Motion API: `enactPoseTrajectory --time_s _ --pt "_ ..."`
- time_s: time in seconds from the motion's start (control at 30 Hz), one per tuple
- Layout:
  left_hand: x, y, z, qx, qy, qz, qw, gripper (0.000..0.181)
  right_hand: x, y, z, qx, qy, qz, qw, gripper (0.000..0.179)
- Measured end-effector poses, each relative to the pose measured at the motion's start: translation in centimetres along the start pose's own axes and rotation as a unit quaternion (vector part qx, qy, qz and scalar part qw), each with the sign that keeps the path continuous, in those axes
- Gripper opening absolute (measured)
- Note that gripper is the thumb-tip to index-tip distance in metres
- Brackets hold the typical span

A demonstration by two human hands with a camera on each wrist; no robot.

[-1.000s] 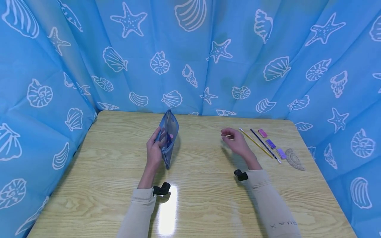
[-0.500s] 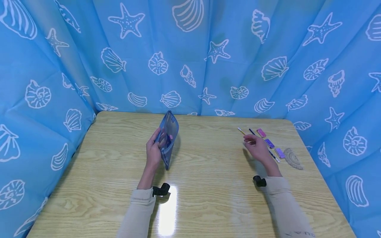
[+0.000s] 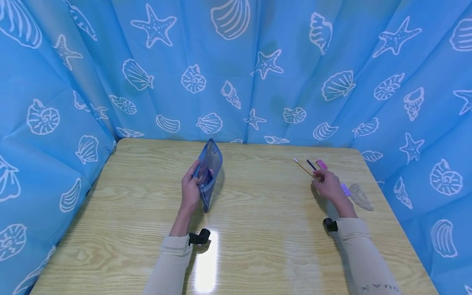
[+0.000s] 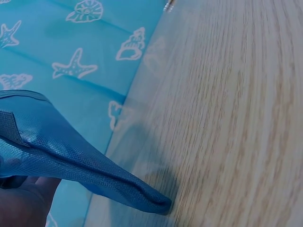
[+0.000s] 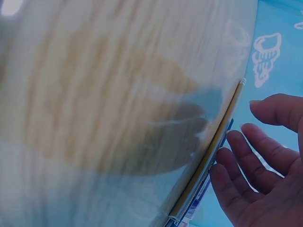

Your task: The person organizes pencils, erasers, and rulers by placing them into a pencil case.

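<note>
My left hand point(image 3: 189, 191) grips a blue mesh zip pouch point(image 3: 214, 162) by its left side, fingers reaching in at the mouth. The pouch stands tilted with its mouth gaping, and something small and dark with a pink part shows inside. In the left wrist view, the pouch point(image 4: 75, 151) hides most of the fingers. My right hand point(image 3: 330, 187) is over the yellow pencil point(image 3: 304, 168), whose lower end it covers. The right wrist view has the thumb and fingers spread apart, fingertips close beside the pencil point(image 5: 208, 153). A dark blue pencil point(image 3: 311, 164) lies alongside, partly covered.
Just beyond the right hand lies a pink eraser point(image 3: 321, 164). A purple eraser point(image 3: 345, 189) and a clear protractor point(image 3: 361, 197) are to its right. The wooden table point(image 3: 250, 229) is bounded at the back and sides by a blue seashell curtain point(image 3: 236, 73).
My right hand has moved rightward from the middle right of the table to the pencils, now covering the middle eraser. The left hand keeps its hold on the pouch.
</note>
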State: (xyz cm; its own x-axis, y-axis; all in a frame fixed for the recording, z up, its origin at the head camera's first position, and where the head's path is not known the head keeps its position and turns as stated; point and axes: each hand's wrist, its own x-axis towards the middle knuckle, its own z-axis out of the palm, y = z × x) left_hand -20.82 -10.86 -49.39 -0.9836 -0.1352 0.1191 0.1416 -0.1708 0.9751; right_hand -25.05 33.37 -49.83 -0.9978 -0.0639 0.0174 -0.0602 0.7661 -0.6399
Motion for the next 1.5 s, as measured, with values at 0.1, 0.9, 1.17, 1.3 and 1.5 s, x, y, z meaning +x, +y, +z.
enactPoseTrajectory --time_s 0.1,0.9,1.17,1.3,1.5 --pt "0.0 0.0 0.1 0.0 -0.004 0.003 1.0 0.069 0.3 0.4 0.0 -0.017 0.005 -0.005 0.9998 0.044" --pt "0.0 0.0 0.0 0.004 -0.011 -0.006 0.9999 0.066 2.7 -1.4 0.0 -0.057 -0.047 0.041 0.9964 0.034" --pt "0.0 -0.2 -0.1 0.033 -0.018 -0.009 0.9993 0.065 3.1 -1.4 -0.1 -0.065 -0.057 0.036 0.9956 0.028" --pt "0.0 -0.1 -0.1 0.034 -0.021 -0.007 0.9992 0.063 3.2 -1.6 -0.1 -0.076 -0.067 0.02 0.9946 0.026" --pt "0.0 0.0 0.0 0.016 -0.018 -0.01 0.9997 0.065 3.2 -1.5 0.0 -0.066 -0.08 0.02 0.9943 0.028"
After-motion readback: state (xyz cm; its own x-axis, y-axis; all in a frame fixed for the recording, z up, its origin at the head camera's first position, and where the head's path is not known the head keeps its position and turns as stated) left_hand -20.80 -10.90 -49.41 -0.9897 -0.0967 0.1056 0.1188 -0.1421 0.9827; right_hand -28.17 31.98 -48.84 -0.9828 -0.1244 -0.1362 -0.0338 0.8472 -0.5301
